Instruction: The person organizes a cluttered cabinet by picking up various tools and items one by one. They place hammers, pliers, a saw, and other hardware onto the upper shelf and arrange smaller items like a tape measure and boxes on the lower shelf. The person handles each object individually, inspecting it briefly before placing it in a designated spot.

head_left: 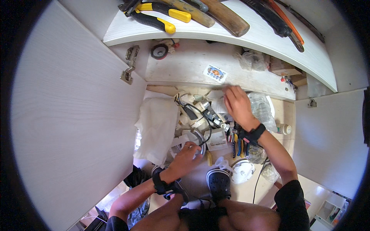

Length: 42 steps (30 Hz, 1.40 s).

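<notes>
My left hand (186,158) hangs over the pile on the floor, beside a curved grey pipe (200,138). A black cable (210,128) runs down to its fingertips, and whether they pinch it is unclear. My right hand (238,105) is at the front edge of the lower shelf (179,69), its fingers bent and blurred by motion. Close by on that shelf lies a printed white card (215,73). Below the right hand are several pliers (237,145), partly under the wrist. A white plastic box (216,139) sits between the hands.
Yellow-black pliers (156,17) and a wooden handle (227,17) jut over the upper shelf's edge. Cabinet doors stand open at left (72,109) and right (326,138). A white plastic bag (157,127), clear funnel (224,164) and round white fixture (242,171) lie on the floor.
</notes>
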Available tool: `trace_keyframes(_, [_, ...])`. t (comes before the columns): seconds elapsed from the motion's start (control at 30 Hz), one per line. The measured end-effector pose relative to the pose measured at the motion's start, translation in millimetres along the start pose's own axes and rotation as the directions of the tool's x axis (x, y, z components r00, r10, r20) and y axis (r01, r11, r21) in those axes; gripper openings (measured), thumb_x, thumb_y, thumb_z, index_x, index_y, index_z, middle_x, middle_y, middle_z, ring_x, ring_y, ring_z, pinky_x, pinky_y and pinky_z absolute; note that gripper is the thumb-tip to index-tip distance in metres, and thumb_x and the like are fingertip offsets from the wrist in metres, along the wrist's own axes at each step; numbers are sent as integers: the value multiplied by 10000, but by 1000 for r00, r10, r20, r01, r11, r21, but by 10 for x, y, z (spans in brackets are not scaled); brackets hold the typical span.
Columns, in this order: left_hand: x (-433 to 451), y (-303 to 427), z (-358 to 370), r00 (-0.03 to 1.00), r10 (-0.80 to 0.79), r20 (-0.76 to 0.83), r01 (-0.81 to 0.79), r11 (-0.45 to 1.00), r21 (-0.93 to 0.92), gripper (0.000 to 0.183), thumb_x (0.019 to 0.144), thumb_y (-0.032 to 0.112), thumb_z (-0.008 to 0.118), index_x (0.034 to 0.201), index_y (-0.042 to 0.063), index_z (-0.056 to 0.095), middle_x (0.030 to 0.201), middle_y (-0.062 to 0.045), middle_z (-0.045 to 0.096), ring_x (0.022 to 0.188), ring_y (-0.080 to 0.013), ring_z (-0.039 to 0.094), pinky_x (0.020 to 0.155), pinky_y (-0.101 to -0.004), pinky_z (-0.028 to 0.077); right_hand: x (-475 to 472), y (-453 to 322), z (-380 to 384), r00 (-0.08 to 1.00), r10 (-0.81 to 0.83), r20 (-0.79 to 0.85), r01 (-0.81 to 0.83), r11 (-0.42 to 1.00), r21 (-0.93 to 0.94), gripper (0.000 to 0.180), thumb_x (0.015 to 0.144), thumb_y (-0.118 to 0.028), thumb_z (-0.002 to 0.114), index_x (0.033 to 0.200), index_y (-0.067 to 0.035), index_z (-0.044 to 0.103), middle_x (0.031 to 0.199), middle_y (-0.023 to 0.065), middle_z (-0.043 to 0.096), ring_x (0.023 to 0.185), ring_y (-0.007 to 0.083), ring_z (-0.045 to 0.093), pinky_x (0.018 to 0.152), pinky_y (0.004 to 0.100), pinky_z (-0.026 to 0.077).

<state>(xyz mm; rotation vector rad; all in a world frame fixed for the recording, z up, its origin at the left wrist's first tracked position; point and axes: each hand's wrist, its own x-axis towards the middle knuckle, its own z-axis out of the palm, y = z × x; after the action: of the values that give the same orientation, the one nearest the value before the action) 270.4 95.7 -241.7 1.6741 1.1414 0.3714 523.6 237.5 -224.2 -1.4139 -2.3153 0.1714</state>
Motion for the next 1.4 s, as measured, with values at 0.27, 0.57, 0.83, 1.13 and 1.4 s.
trace_keyframes(0.27, [27,33,-3,996,-44,83,46,999,-20,217,885,145,579,1059,20,544,1039,-164,526,893,-295,586,811,-380,491,606,368,373,994,-9,-107,2,997,-71,490,817,-204,659,1233,2,502,1212,195,515,1108,350,490,954,462,380])
trace_keyframes(0.57, [-65,-73,-83,995,-50,83,54,997,-46,204,879,129,580,1046,17,550,1051,-175,537,904,-303,585,812,-387,477,268,72,119,944,84,320,-136,980,144,148,810,-81,592,939,-16,625,949,151,615,956,270,577,759,405,446])
trace_keyframes(0.83, [-9,-7,-111,996,-49,75,51,998,-37,201,895,136,562,1052,11,555,1033,-158,542,924,-300,576,789,-383,484,410,191,186,992,-77,-104,86,993,81,267,851,-181,623,1052,-8,601,991,166,614,949,317,570,834,411,432])
trace_keyframes(1.13, [-57,-29,-165,987,-117,112,127,989,-82,203,899,132,567,1068,20,557,1012,-141,546,905,-235,588,747,-340,504,302,505,-55,874,286,-393,-218,953,209,243,861,-107,590,1080,-10,552,933,190,599,757,352,588,693,429,477])
trace_keyframes(1.4, [-87,-40,-214,985,-133,111,143,986,-87,190,905,124,562,1056,10,556,1006,-142,546,903,-237,592,731,-342,514,28,1645,-1010,663,433,-611,-644,746,-170,388,794,-186,683,1042,76,540,1066,295,575,985,446,549,839,465,460])
